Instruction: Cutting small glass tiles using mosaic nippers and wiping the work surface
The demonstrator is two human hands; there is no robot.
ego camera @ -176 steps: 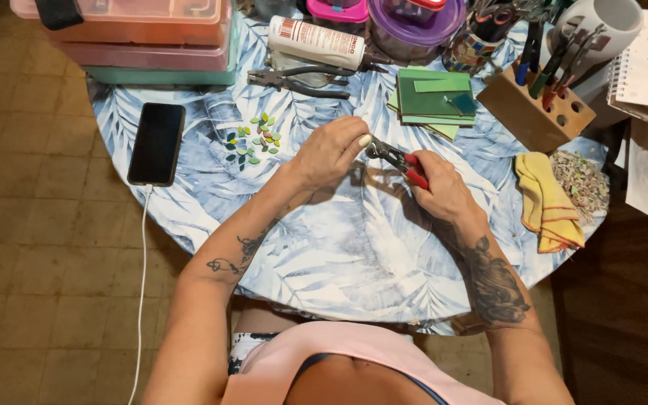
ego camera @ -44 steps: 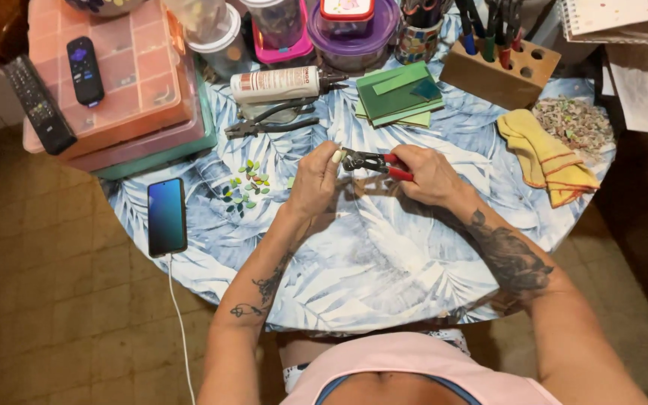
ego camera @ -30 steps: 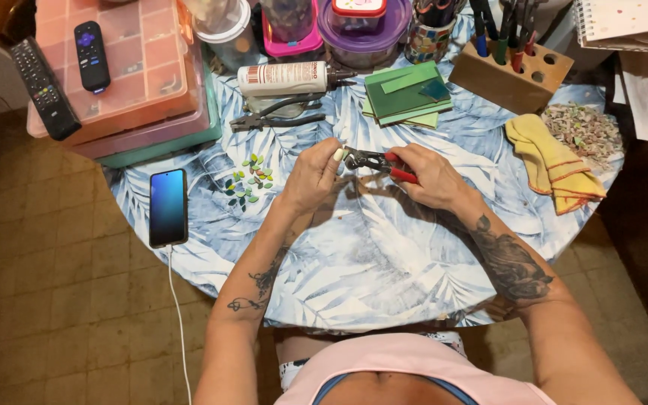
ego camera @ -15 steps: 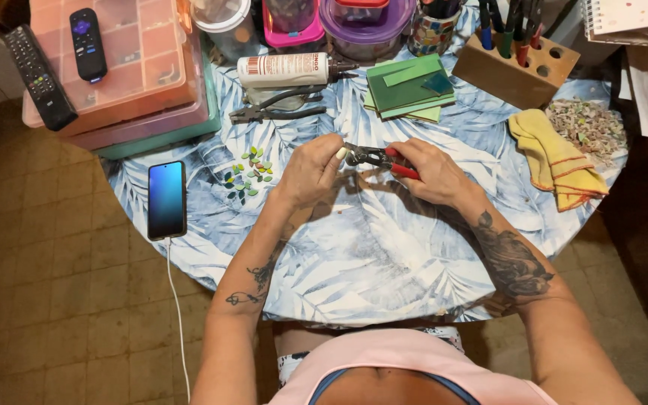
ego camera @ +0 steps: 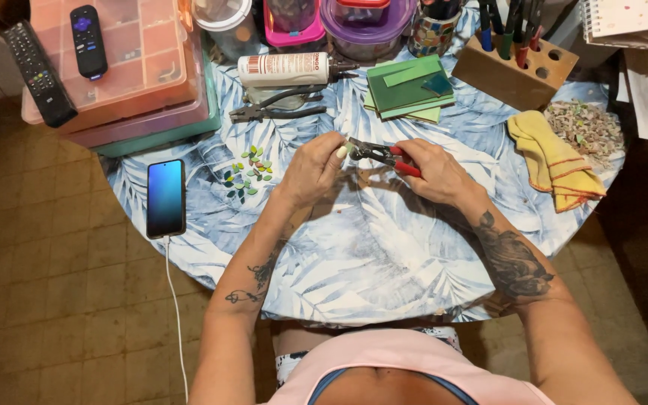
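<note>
- Red-handled nippers (ego camera: 384, 154) are staying at the middle of the counter (ego camera: 384, 255), just as half a second ago; their dark jaws are still pointing left, though the whole scene is sitting slightly lower in view now.
- A tiny pale piece (ego camera: 351, 147) is sitting at the jaw tips, too small to make out in any detail.
- The right hand (ego camera: 433, 171) is wrapping closed around the red handles, while the left hand (ego camera: 315, 166) is pinching the pale piece with thumb and fingertips, right against the jaws.
- Small green leaf-shaped pieces (ego camera: 247, 174) are lying scattered just left of the left hand.
- Farther out, grey pliers (ego camera: 275, 106) and a white glue tube (ego camera: 286, 69) are resting beside stacked green sheets (ego camera: 408, 88); a phone (ego camera: 166, 198) is lying at the left edge and a yellow cloth (ego camera: 556, 161) at the right.
</note>
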